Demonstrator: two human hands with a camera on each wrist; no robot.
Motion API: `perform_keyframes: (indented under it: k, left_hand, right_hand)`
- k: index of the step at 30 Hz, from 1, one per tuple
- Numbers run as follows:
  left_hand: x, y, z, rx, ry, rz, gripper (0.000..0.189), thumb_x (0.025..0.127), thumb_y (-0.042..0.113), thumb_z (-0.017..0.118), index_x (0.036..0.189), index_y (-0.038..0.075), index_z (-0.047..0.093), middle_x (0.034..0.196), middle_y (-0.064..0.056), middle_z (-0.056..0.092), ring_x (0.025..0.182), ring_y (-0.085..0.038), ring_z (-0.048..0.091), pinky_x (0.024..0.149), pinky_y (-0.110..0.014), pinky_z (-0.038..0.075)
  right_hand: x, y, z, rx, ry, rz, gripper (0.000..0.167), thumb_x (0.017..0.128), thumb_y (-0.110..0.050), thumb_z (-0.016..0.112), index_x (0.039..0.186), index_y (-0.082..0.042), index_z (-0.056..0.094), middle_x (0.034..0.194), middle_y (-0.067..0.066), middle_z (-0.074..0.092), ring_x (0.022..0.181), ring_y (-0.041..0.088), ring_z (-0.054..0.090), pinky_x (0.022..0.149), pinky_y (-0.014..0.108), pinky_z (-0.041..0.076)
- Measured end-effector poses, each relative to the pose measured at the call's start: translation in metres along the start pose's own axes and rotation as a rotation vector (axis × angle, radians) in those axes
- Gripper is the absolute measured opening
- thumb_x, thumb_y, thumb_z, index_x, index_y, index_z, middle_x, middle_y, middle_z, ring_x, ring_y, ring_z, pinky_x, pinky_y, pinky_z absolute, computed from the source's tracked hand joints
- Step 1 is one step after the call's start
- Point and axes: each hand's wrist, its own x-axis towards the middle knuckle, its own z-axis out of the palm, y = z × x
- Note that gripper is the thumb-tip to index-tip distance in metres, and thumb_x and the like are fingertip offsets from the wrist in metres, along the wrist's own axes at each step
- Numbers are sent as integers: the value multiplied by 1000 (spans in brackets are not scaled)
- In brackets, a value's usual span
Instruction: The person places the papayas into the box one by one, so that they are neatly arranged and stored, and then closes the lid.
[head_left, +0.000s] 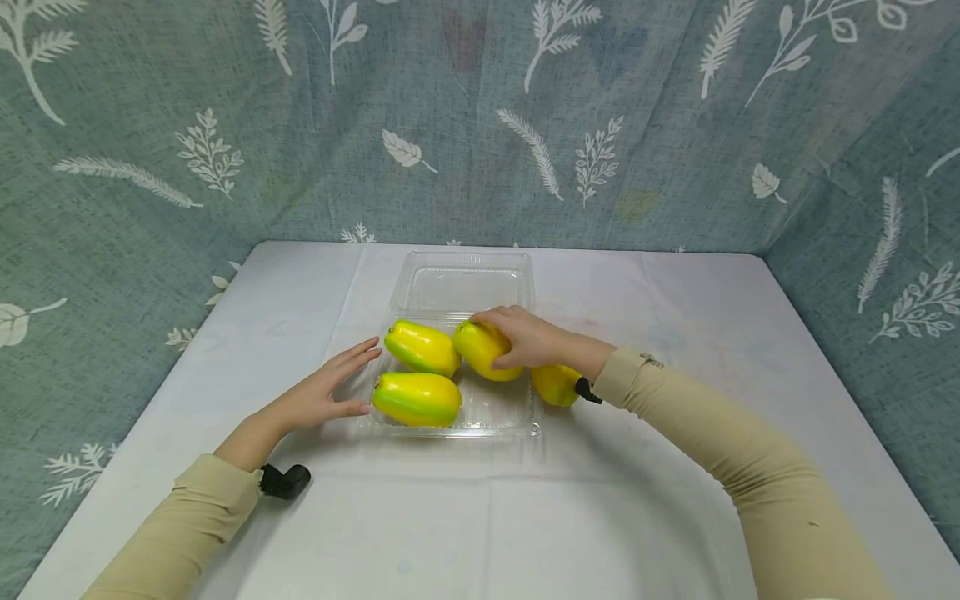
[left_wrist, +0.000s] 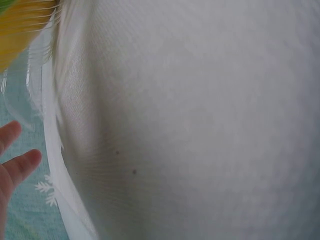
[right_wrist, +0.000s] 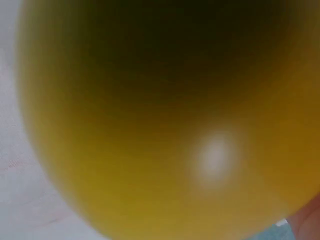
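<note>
My right hand (head_left: 525, 336) grips a glossy yellow-green papaya (head_left: 477, 348) over the right half of a clear plastic box (head_left: 495, 412). Two more papayas (head_left: 416, 400) lie in the left half, one behind the other. Beside the box's left edge, my left hand (head_left: 322, 394) has its fingers extended, with fingertips close to those two fruits. A fourth papaya (head_left: 555, 386) sits on the table right of the box, partly hidden under my right wrist. In the right wrist view, a blurred yellow papaya (right_wrist: 150, 175) fills most of the picture.
The box's clear lid (head_left: 465, 287) lies folded back toward the far table edge. A white cloth (head_left: 450, 525) covers the table. Green leaf-patterned fabric (head_left: 465, 183) stands behind and at both sides. Black wrist cameras (head_left: 285, 482) sit at both cuffs.
</note>
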Motion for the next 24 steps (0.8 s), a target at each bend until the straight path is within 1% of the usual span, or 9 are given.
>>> perform_keyframes:
  k: [6,11,14,19,24]
  left_hand:
    - [0,-1,0,4,-2,3,78,80,28,69,143,6,28,153,-8,14,136,-39,15,100,-66,20]
    - [0,-1,1,1,-3,1,78,80,28,69,143,6,28,153,-8,14,136,-39,15,100,-66,20]
    - [0,-1,1,1,-3,-3,78,80,29,69,143,6,28,153,-8,13,137,-39,15,100,-66,20]
    - [1,0,1,2,-5,-5,79,80,28,69,143,6,28,153,-8,13,137,-38,15,101,-65,20]
    - [1,1,0,-1,-8,-9,78,80,27,69,143,7,28,153,-8,13,137,-39,15,101,-66,19]
  right_hand:
    - [-1,0,0,20,-15,9,68,80,-17,70,139,-10,36,138,12,41,126,29,36,106,42,29]
    - [-2,2,-5,31,-20,3,67,82,-18,68,139,-10,35,141,10,39,129,27,34,108,42,26]
    - [-3,4,-11,43,-12,10,66,83,-18,67,140,-10,35,142,8,38,129,27,35,107,42,28]
    - [-9,9,-23,105,7,32,66,83,-18,67,140,-9,34,142,10,37,123,32,41,102,43,36]
    - [-19,16,-30,147,23,67,65,85,-20,65,140,-9,34,142,11,37,124,34,41,101,45,36]
